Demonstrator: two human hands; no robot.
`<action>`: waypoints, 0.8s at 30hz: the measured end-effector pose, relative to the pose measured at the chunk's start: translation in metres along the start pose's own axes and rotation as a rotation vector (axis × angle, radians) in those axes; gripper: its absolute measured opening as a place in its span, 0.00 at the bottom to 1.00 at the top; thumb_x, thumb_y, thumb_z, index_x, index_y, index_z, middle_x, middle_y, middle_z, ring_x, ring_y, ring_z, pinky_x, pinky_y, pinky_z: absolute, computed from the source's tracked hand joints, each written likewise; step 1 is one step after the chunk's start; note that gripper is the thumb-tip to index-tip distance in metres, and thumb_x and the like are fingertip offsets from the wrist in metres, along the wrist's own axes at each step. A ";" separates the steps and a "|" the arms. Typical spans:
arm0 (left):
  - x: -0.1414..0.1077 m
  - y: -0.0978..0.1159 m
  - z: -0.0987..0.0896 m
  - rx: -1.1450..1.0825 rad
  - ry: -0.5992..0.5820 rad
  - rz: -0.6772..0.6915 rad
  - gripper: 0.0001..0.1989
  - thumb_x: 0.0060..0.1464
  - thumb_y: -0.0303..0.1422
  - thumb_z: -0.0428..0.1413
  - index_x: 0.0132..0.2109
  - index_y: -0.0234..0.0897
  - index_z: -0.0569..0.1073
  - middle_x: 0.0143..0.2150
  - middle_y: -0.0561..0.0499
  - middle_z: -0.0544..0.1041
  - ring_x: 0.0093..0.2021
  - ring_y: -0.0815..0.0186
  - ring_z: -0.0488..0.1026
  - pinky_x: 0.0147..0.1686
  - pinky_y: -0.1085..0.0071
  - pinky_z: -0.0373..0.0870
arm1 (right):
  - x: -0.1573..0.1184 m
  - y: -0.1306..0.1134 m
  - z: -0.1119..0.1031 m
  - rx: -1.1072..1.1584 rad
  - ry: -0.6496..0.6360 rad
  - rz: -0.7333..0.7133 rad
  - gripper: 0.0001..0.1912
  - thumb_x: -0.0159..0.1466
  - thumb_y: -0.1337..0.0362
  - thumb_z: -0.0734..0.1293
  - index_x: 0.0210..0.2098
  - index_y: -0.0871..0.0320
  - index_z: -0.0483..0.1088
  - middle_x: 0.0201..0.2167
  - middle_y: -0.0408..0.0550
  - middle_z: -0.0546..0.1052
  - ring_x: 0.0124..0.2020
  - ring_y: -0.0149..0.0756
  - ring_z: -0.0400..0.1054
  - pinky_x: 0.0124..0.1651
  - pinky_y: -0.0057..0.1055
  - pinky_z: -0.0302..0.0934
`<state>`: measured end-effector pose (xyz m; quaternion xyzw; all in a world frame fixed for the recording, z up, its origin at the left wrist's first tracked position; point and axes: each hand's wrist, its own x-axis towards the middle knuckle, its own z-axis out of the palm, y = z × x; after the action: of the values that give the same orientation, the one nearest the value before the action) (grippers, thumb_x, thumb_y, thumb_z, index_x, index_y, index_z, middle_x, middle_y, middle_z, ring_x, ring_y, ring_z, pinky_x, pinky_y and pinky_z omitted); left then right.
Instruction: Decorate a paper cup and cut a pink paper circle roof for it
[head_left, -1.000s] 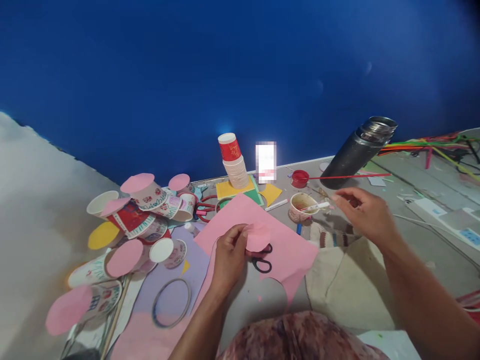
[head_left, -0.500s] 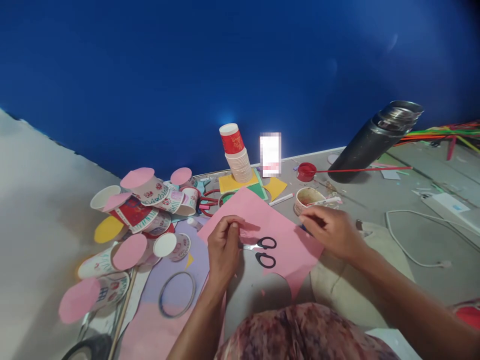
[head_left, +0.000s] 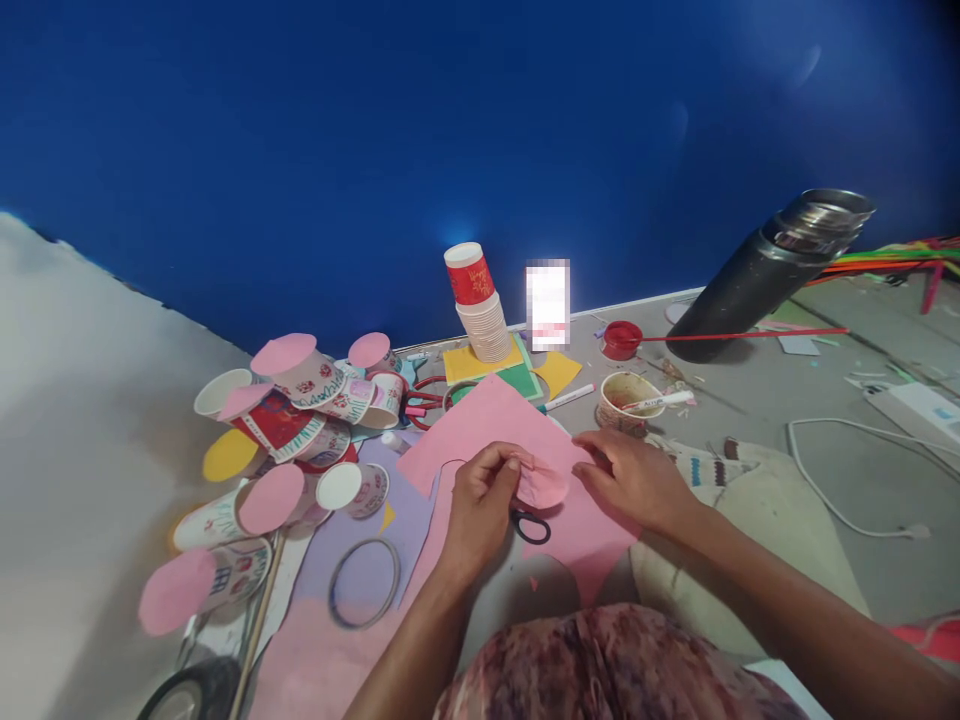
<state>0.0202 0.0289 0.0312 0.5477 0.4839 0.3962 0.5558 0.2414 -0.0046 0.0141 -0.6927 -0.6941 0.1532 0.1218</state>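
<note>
2 hands, 1 pink paper disc [head_left: 541, 486], 1 pair of black scissors [head_left: 529, 525], 1 pink sheet [head_left: 495, 420]. Disc: round, slightly crumpled, over the sheet, above the scissors. Left hand [head_left: 480, 505] pinches its edge; right hand [head_left: 634, 478] fingertips touch its other side, fingers loosely curled.

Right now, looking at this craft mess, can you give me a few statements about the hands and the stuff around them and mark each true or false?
1. The left hand pinches a small round pink paper cutout. True.
2. The black-handled scissors are in the right hand. False: they lie on the large pink paper sheet, partly under the left hand.
3. The black metal flask has a green lid. False: its top is bare silver metal.
4. A stack of white paper cups topped by a red one stands by the blue wall. True.
</note>
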 end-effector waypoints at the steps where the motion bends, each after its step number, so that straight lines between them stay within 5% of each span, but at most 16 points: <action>1: -0.001 0.000 0.000 -0.018 -0.042 -0.017 0.10 0.58 0.38 0.59 0.34 0.36 0.79 0.32 0.49 0.80 0.32 0.66 0.73 0.34 0.72 0.67 | -0.002 -0.002 0.000 0.020 0.017 -0.024 0.14 0.70 0.64 0.67 0.54 0.55 0.77 0.50 0.51 0.85 0.48 0.46 0.81 0.46 0.37 0.68; 5: -0.002 0.001 -0.005 -0.201 -0.185 -0.055 0.11 0.58 0.40 0.63 0.35 0.36 0.81 0.36 0.46 0.81 0.36 0.63 0.75 0.38 0.71 0.70 | -0.016 -0.011 0.000 0.159 0.098 -0.273 0.13 0.72 0.65 0.65 0.52 0.53 0.79 0.47 0.50 0.87 0.46 0.44 0.82 0.48 0.35 0.69; 8: -0.002 0.003 -0.011 -0.307 -0.251 -0.055 0.12 0.58 0.41 0.64 0.34 0.37 0.81 0.48 0.42 0.82 0.44 0.58 0.79 0.44 0.66 0.73 | -0.023 -0.017 0.000 0.252 0.061 -0.378 0.12 0.72 0.64 0.65 0.48 0.53 0.81 0.44 0.49 0.87 0.44 0.43 0.82 0.47 0.35 0.69; 13: -0.004 0.012 -0.012 -0.160 -0.335 -0.038 0.15 0.58 0.44 0.64 0.32 0.37 0.81 0.58 0.37 0.81 0.49 0.52 0.80 0.43 0.64 0.74 | -0.029 -0.023 -0.008 0.404 -0.100 -0.324 0.12 0.68 0.67 0.66 0.43 0.51 0.82 0.40 0.47 0.87 0.40 0.41 0.80 0.44 0.32 0.68; 17: -0.005 0.017 -0.012 0.039 -0.354 0.070 0.14 0.63 0.41 0.59 0.34 0.38 0.81 0.53 0.39 0.83 0.51 0.52 0.79 0.45 0.65 0.73 | -0.033 -0.021 -0.019 0.535 -0.218 -0.298 0.12 0.68 0.64 0.68 0.47 0.53 0.82 0.43 0.47 0.86 0.37 0.38 0.77 0.40 0.31 0.66; 22: -0.004 0.017 -0.019 0.239 -0.327 0.226 0.12 0.66 0.33 0.53 0.37 0.39 0.79 0.42 0.44 0.83 0.44 0.60 0.79 0.45 0.67 0.72 | -0.035 -0.013 -0.026 0.686 -0.245 -0.154 0.12 0.67 0.58 0.70 0.42 0.56 0.84 0.23 0.41 0.77 0.21 0.30 0.64 0.26 0.27 0.55; 24: -0.004 0.018 -0.023 0.285 -0.323 0.245 0.12 0.66 0.32 0.52 0.37 0.39 0.79 0.39 0.46 0.82 0.41 0.61 0.79 0.43 0.68 0.72 | -0.034 -0.006 -0.026 0.718 -0.214 -0.097 0.12 0.67 0.58 0.68 0.39 0.56 0.83 0.23 0.42 0.78 0.23 0.31 0.66 0.26 0.27 0.57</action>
<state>-0.0008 0.0321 0.0509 0.7314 0.3695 0.2958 0.4910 0.2459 -0.0378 0.0421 -0.5523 -0.6370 0.4523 0.2908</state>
